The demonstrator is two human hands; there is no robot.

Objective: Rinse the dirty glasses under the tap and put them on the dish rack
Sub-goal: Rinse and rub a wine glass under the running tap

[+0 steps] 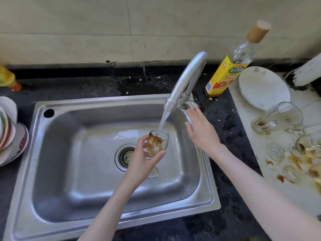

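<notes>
The left hand (140, 162) grips a brown-stained glass (157, 144) by its bowl under the tap's (186, 80) running stream, over the sink (69, 171). The right hand (202, 131), fingers straight, touches the tap's base. More dirty glasses (278, 119) lie right of it.

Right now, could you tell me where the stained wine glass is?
In the head view, the left hand holds the wine glass upright over the sink, under the tap's stream, above the drain.
</notes>
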